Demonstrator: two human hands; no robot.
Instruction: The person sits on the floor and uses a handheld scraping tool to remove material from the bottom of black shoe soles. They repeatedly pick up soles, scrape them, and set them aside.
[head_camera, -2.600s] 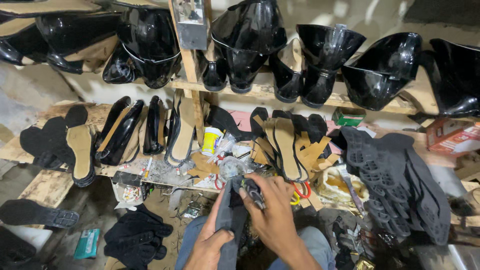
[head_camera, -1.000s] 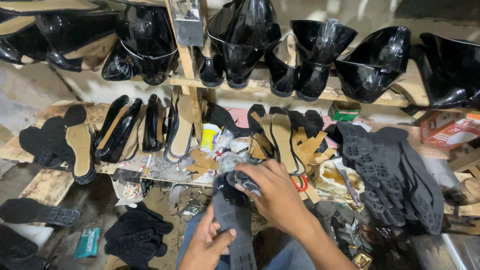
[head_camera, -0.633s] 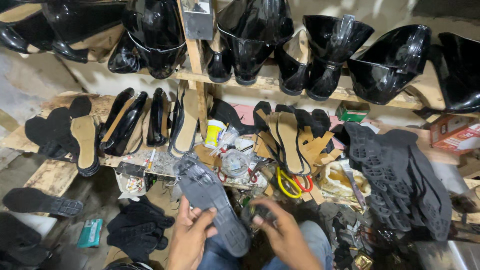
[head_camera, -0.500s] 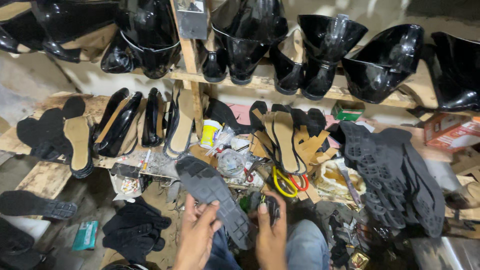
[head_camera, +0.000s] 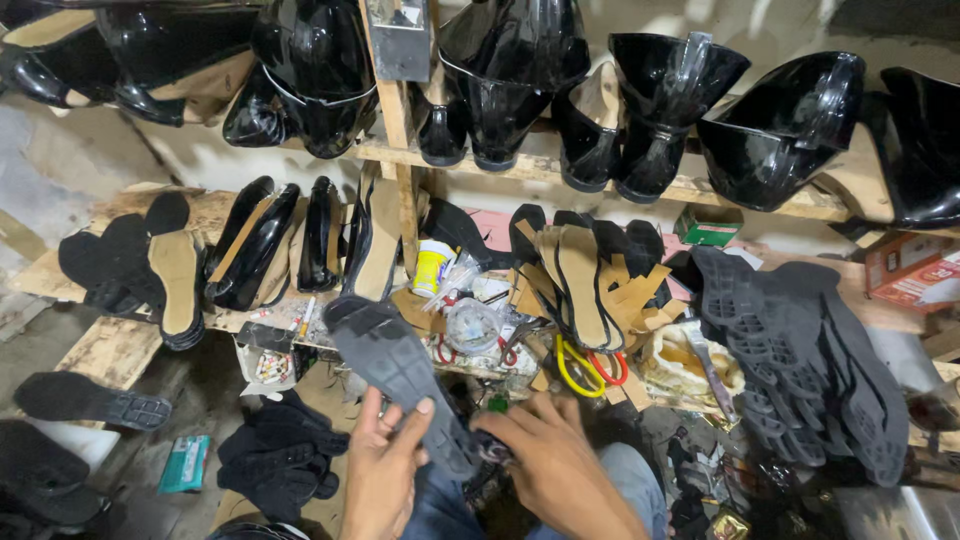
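A dark grey sole (head_camera: 398, 378) slants up and to the left from the person's lap, its ribbed tread facing the camera. Its heel end points at the bench (head_camera: 110, 350); its toe end runs down between the two hands. The left hand (head_camera: 383, 470) grips it from the left edge, thumb laid across the tread and fingers curled behind, so this hand is closed around the sole. The right hand (head_camera: 560, 470) sits just to the right of the toe end, fingers bent inward and touching something small and dark there (too hidden to say what, and I cannot tell how tightly it grips). Both hands are low in the view, above blue jeans (head_camera: 445, 505).

Just behind the sole, the bench is crowded: a yellow-and-white glue bottle (head_camera: 433, 267), a round clear lid (head_camera: 472, 325), and yellow-handled scissors (head_camera: 572, 368) beside red-handled ones. Tan insoles (head_camera: 580, 282) fan out to the right. Further right lies a stack of black treaded soles (head_camera: 800, 360). To the left, glossy black shoes (head_camera: 255, 245) stand on edge near a lone tan insole (head_camera: 176, 280). On the shelf (head_camera: 690, 188) above, shiny black shoe uppers (head_camera: 510, 75) sit in a row. On the floor at left lie a black sole (head_camera: 90, 398) and dark cloth (head_camera: 280, 455).
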